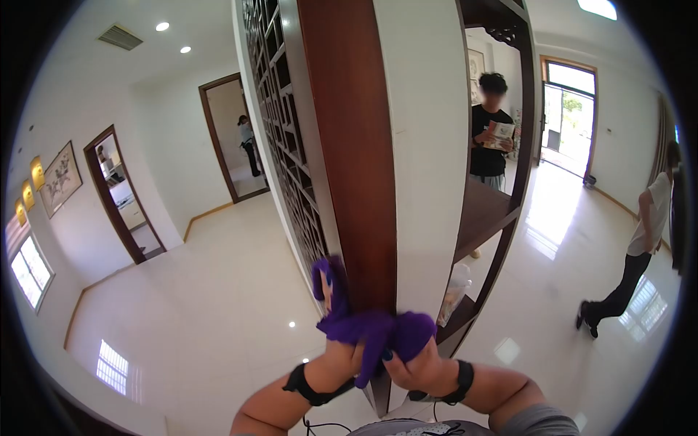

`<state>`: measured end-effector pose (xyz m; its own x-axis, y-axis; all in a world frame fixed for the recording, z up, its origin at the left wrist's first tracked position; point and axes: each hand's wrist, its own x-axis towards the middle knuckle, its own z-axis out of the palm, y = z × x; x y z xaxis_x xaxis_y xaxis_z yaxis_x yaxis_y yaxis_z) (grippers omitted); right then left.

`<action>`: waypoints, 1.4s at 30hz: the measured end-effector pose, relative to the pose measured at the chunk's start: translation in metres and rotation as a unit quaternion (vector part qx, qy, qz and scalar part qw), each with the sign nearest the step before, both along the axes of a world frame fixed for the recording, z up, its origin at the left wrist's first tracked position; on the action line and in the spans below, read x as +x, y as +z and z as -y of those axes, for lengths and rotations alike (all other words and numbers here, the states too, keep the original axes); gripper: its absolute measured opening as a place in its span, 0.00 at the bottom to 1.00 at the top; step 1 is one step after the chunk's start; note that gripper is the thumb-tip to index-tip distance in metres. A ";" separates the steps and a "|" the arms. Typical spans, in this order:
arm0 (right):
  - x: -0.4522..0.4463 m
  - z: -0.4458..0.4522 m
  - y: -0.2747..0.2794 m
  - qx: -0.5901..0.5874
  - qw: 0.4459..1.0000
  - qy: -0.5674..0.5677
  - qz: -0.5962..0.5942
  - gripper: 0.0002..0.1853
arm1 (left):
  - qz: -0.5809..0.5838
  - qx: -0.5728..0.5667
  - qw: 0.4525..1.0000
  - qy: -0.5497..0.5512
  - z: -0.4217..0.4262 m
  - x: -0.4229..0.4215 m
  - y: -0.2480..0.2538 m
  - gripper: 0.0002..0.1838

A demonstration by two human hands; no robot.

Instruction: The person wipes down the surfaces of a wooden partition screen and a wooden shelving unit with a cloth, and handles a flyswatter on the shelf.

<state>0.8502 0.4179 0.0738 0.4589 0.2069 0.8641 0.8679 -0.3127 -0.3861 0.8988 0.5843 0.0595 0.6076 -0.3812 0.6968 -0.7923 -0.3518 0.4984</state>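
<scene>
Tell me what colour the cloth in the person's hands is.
The cloth is purple, seen best in the head view.

No readable text on my feed. The paper item (502, 135) held by the person in black (488, 156) shows marks on its pale face (too small and soft for me to make out). Framed picture (60, 180) on the left wall: dark strokes, can't tell if any are writing.

Purple cloth (352, 327), apparently soft, matt.
</scene>
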 end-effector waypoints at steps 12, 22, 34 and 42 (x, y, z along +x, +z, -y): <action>-0.003 -0.013 0.078 0.154 0.976 0.153 -0.032 0.17 | 0.432 0.069 0.878 0.195 0.019 -0.015 0.220 0.48; 0.000 0.004 -0.007 -0.086 0.988 0.097 -0.085 0.21 | 0.335 0.373 0.863 0.058 -0.006 -0.022 0.107 0.24; 0.013 0.018 -0.033 -0.189 0.975 0.076 -0.093 0.31 | 0.384 0.346 0.852 0.084 -0.004 -0.016 0.118 0.38; 0.007 0.020 0.029 0.093 0.963 0.232 -0.102 0.18 | 0.428 0.275 0.803 0.312 0.024 -0.036 0.227 0.61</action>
